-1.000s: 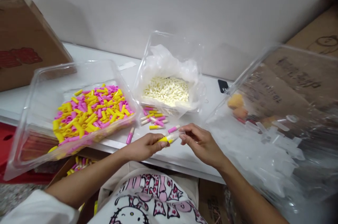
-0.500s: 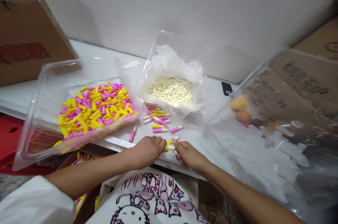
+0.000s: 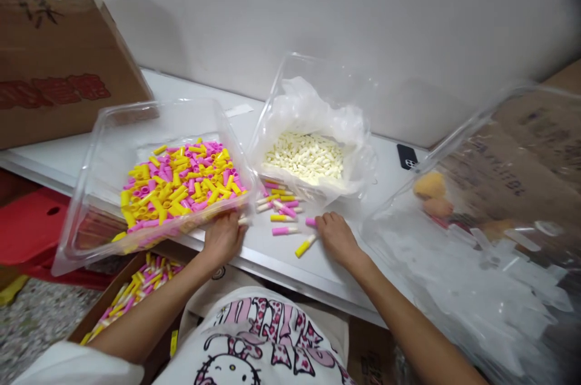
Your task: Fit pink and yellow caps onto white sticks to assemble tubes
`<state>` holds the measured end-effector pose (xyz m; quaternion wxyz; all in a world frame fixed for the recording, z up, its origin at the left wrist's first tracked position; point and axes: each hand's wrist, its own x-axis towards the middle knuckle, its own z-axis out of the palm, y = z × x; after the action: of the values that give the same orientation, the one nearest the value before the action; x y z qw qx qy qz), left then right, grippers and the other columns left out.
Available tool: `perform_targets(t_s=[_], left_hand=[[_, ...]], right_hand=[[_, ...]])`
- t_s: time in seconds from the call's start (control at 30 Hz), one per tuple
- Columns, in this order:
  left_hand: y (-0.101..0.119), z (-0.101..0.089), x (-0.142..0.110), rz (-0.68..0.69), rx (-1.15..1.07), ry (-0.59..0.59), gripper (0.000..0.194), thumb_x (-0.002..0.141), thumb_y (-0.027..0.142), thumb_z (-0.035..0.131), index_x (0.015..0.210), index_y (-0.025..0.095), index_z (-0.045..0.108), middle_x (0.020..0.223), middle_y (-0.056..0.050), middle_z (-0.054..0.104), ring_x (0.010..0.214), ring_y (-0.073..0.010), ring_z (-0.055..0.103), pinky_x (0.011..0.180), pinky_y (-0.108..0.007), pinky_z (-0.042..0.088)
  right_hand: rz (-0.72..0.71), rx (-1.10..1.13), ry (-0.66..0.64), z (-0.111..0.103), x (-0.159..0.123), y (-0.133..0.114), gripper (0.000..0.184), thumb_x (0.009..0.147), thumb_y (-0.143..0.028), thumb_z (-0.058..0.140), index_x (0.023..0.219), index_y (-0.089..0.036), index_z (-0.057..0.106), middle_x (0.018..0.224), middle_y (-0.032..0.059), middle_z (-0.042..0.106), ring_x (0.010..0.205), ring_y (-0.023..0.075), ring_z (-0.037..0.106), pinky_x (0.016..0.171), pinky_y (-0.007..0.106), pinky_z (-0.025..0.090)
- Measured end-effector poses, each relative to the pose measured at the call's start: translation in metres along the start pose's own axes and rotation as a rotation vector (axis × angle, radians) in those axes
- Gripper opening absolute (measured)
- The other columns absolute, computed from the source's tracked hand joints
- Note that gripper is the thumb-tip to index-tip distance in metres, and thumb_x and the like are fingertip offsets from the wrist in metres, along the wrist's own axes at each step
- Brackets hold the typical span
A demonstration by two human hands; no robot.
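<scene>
My left hand (image 3: pixel 223 238) is closed at the front right corner of the tub of tubes, its fingers on a small stick whose white end (image 3: pixel 244 221) sticks out. The rest of that stick is hidden. My right hand (image 3: pixel 336 235) pinches a pink stick (image 3: pixel 311 222) on the table, covering its other end. Between the hands lie a yellow stick with a white tip (image 3: pixel 305 246) and a pink one with a white tip (image 3: pixel 284 231). Several more such sticks are heaped behind them.
A clear tub (image 3: pixel 93 191) holds pink and yellow tubes. A bag-lined tub (image 3: pixel 370 176) holds cream pellets. At right stands a large clear bin (image 3: pixel 436 158) with translucent plastic pieces. A phone (image 3: pixel 407 156) lies behind. Below left, an open carton (image 3: pixel 77 336) contains finished-looking sticks.
My hands have moved apart: the left went left to a stick by the tub, the right to a pink stick. The yellow stick they held together now lies on the table.
</scene>
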<state>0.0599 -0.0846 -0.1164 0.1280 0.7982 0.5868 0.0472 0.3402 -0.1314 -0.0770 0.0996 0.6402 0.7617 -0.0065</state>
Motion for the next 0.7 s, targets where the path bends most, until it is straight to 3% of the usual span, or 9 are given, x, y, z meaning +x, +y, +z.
perform_targets(t_s=[0.07, 0.2, 0.27, 0.37, 0.53, 0.7], left_hand=[[0.000, 0.005, 0.000, 0.013, 0.014, 0.022, 0.030, 0.089, 0.031, 0.036, 0.101, 0.009, 0.052, 0.092, -0.017, 0.060, 0.090, -0.0310, 0.059, 0.071, -0.038, 0.046], [0.001, 0.015, -0.002, 0.126, -0.041, 0.087, 0.026, 0.089, 0.028, 0.032, 0.091, 0.011, 0.051, 0.085, -0.015, 0.059, 0.083, -0.0289, 0.058, 0.066, -0.037, 0.046], [0.004, 0.017, 0.000, 0.207, -0.127, 0.111, 0.021, 0.088, 0.023, 0.033, 0.095, 0.012, 0.049, 0.084, -0.012, 0.059, 0.079, -0.0255, 0.057, 0.066, -0.036, 0.046], [0.013, 0.015, 0.008, 0.328, -0.265, 0.181, 0.028, 0.081, 0.014, 0.037, 0.107, 0.012, 0.046, 0.094, -0.012, 0.059, 0.086, -0.0230, 0.056, 0.074, -0.036, 0.047], [0.034, 0.006, 0.027, 0.359, -0.357, 0.245, 0.033, 0.068, 0.006, 0.042, 0.098, 0.014, 0.055, 0.089, -0.010, 0.056, 0.088, -0.0242, 0.052, 0.076, -0.037, 0.046], [0.047, 0.013, 0.040, 0.349, -0.354, 0.259, 0.059, 0.063, 0.003, 0.043, 0.121, 0.012, 0.047, 0.124, -0.015, 0.048, 0.115, -0.0272, 0.044, 0.096, -0.042, 0.040]], right_hand=[[-0.024, 0.037, 0.003, -0.004, -0.008, -0.006, 0.020, 0.079, -0.004, 0.044, 0.095, -0.011, 0.054, 0.096, 0.0130, 0.054, 0.086, 0.0209, 0.048, 0.074, 0.030, 0.036], [-0.320, 0.166, -0.045, -0.007, -0.026, -0.022, 0.023, 0.075, -0.008, 0.051, 0.097, -0.016, 0.052, 0.104, 0.0083, 0.051, 0.091, 0.0181, 0.045, 0.075, 0.027, 0.036], [-0.388, 0.128, -0.077, -0.003, -0.028, -0.027, 0.019, 0.079, -0.009, 0.050, 0.096, -0.017, 0.053, 0.100, 0.0078, 0.053, 0.088, 0.0181, 0.045, 0.072, 0.028, 0.035], [-0.348, 0.016, -0.101, 0.000, -0.024, -0.027, 0.014, 0.084, -0.008, 0.045, 0.091, -0.015, 0.055, 0.091, 0.0089, 0.056, 0.081, 0.0185, 0.046, 0.068, 0.029, 0.034], [-0.229, 0.068, -0.014, -0.013, -0.006, -0.028, 0.013, 0.085, -0.016, 0.046, 0.089, -0.014, 0.058, 0.087, 0.0096, 0.057, 0.084, 0.0211, 0.048, 0.071, 0.031, 0.038], [-0.206, 0.251, 0.082, -0.018, 0.020, -0.037, 0.040, 0.083, -0.016, 0.048, 0.123, -0.018, 0.049, 0.123, 0.0147, 0.045, 0.102, 0.0212, 0.049, 0.079, 0.032, 0.043]])
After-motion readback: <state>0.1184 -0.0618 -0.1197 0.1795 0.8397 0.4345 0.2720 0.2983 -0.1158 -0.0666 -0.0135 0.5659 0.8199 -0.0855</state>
